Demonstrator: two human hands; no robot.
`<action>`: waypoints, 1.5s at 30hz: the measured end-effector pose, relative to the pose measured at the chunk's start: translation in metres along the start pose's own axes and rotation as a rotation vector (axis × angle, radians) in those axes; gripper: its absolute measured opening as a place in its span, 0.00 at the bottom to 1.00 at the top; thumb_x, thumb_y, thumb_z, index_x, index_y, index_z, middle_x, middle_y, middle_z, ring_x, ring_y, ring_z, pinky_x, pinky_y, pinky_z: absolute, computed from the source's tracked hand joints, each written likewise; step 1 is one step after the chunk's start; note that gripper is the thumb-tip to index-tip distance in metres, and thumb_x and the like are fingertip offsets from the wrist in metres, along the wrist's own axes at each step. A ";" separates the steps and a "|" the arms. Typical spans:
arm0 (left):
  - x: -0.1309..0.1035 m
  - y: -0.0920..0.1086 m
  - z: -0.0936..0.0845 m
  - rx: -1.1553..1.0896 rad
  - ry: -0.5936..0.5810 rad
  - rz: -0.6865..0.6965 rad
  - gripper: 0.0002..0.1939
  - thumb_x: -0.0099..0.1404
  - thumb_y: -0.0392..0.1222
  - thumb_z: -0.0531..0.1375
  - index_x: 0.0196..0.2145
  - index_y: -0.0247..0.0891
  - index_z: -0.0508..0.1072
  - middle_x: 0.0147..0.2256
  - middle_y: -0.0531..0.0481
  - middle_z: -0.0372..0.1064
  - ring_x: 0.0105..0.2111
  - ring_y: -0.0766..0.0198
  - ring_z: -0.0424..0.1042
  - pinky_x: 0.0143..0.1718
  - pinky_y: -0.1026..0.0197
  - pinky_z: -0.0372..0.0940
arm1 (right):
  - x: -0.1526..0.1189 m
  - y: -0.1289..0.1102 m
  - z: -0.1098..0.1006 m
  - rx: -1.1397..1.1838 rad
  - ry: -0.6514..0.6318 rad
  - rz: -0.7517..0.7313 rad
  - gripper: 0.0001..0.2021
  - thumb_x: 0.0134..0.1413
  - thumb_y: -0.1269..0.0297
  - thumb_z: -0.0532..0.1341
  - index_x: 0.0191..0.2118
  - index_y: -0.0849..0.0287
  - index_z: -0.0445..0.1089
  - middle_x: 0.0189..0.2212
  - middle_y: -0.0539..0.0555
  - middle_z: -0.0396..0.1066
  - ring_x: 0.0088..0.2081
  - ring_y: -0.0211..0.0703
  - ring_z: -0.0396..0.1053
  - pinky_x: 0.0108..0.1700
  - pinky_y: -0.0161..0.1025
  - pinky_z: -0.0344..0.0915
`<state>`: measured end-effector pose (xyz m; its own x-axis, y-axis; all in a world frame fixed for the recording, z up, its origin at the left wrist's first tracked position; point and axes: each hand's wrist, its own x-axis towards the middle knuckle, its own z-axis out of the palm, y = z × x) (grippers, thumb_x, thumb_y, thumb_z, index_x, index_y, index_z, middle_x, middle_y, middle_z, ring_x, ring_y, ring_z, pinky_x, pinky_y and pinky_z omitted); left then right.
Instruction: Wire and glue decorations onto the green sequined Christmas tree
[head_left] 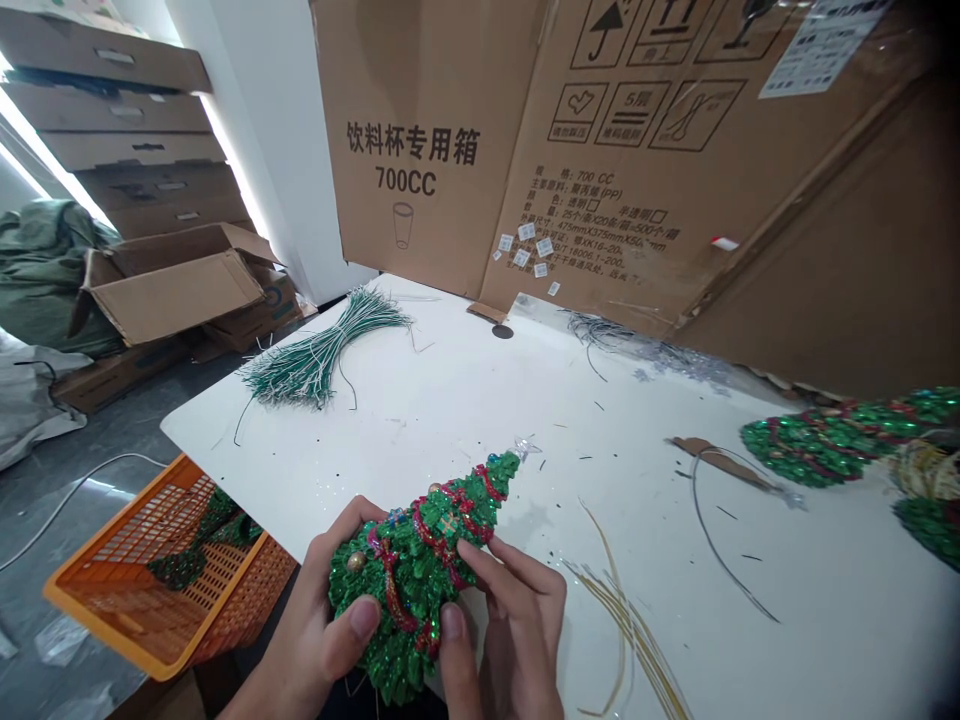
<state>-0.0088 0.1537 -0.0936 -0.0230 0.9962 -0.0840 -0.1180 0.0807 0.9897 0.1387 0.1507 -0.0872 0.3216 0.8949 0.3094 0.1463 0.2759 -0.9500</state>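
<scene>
A small green glittery Christmas tree (405,580) with red garlands, small baubles and a clear star (526,448) at its tip lies tilted between my hands, its tip pointing up and to the right. My left hand (319,610) wraps round the wide base, with the thumb on the front. On the other side, my right hand (510,620) presses its thumb and fingers against the garlands. To the right of that hand lie several loose gold wires (630,630). The underside of the tree is hidden.
A bundle of green wire ties (330,350) lies on the white table (465,400). More decorated trees (832,440) and a curved grey wire (712,540) are at the right. An orange crate (247,590) holding green pieces stands at lower left. Cardboard (435,60) walls the back.
</scene>
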 end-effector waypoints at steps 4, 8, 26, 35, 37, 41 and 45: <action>-0.001 0.000 -0.002 0.017 0.010 0.005 0.37 0.60 0.71 0.65 0.55 0.42 0.70 0.45 0.44 0.75 0.45 0.49 0.72 0.46 0.55 0.68 | -0.001 -0.003 0.003 -0.038 0.009 -0.023 0.13 0.72 0.63 0.60 0.56 0.50 0.77 0.57 0.59 0.62 0.52 0.50 0.71 0.51 0.47 0.70; 0.000 0.001 -0.003 0.059 -0.008 0.017 0.35 0.62 0.72 0.64 0.54 0.42 0.69 0.41 0.47 0.75 0.39 0.54 0.71 0.43 0.57 0.67 | 0.000 -0.004 0.003 -0.073 0.007 -0.050 0.13 0.72 0.65 0.59 0.55 0.50 0.78 0.58 0.59 0.63 0.53 0.50 0.70 0.52 0.48 0.69; 0.003 0.002 -0.003 0.049 -0.093 0.035 0.34 0.62 0.72 0.62 0.52 0.42 0.67 0.38 0.49 0.70 0.37 0.57 0.67 0.40 0.58 0.64 | 0.001 -0.001 0.004 -0.096 0.048 -0.133 0.14 0.69 0.68 0.60 0.54 0.46 0.77 0.56 0.57 0.62 0.50 0.48 0.72 0.49 0.46 0.72; 0.003 0.002 -0.002 0.046 -0.090 0.035 0.33 0.62 0.72 0.62 0.52 0.43 0.67 0.37 0.50 0.70 0.36 0.58 0.66 0.39 0.59 0.63 | 0.001 0.000 0.004 -0.150 0.059 -0.212 0.21 0.67 0.76 0.59 0.55 0.42 0.78 0.57 0.56 0.65 0.52 0.47 0.74 0.48 0.46 0.77; 0.003 0.003 -0.001 0.031 -0.089 0.039 0.32 0.63 0.71 0.63 0.52 0.44 0.66 0.37 0.51 0.69 0.36 0.59 0.66 0.38 0.59 0.63 | 0.001 -0.001 0.005 -0.138 0.059 -0.209 0.20 0.67 0.75 0.60 0.54 0.42 0.79 0.58 0.55 0.65 0.52 0.47 0.74 0.48 0.46 0.77; 0.004 0.004 0.001 0.017 -0.094 0.052 0.32 0.63 0.71 0.63 0.50 0.44 0.67 0.37 0.51 0.70 0.36 0.59 0.67 0.38 0.60 0.64 | 0.001 -0.001 0.006 -0.112 0.052 -0.194 0.18 0.68 0.74 0.59 0.53 0.44 0.78 0.58 0.56 0.64 0.53 0.48 0.73 0.49 0.47 0.76; 0.005 0.007 0.002 0.024 -0.102 0.057 0.31 0.64 0.70 0.63 0.50 0.43 0.68 0.38 0.50 0.72 0.35 0.59 0.68 0.38 0.60 0.64 | 0.000 0.000 0.005 -0.096 0.060 -0.136 0.15 0.69 0.71 0.59 0.53 0.49 0.77 0.58 0.59 0.64 0.53 0.49 0.73 0.50 0.48 0.74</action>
<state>-0.0079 0.1588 -0.0870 0.0721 0.9973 -0.0168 -0.0959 0.0237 0.9951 0.1342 0.1526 -0.0877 0.3482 0.8282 0.4391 0.2795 0.3554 -0.8919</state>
